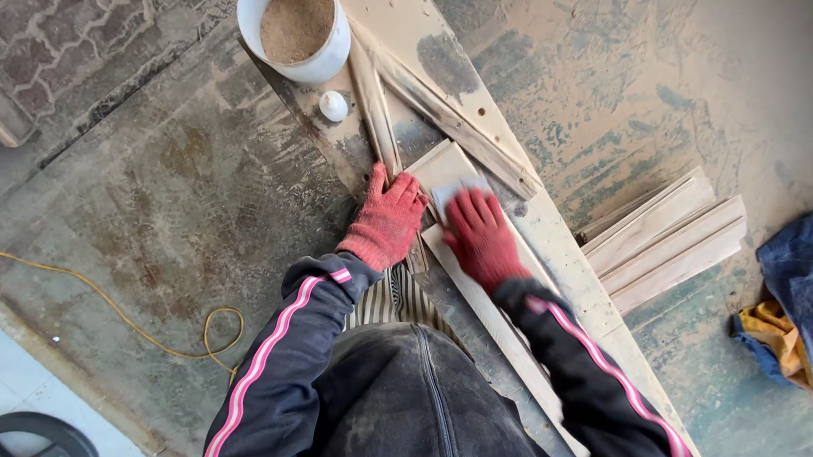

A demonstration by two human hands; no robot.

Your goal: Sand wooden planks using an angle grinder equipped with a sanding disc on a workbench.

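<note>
Both gloved. Left hand [386, 221] flat, open, pinning the moulding strip [445, 167] on the bench board [567, 261]. Right hand [480, 236] pressed on a sanding pad [453, 192], fingers curled over it. Judgement: keep strokes along the grain. Bench edge close left; bucket [294, 28] far, stacked strips [667, 238] right.
</note>
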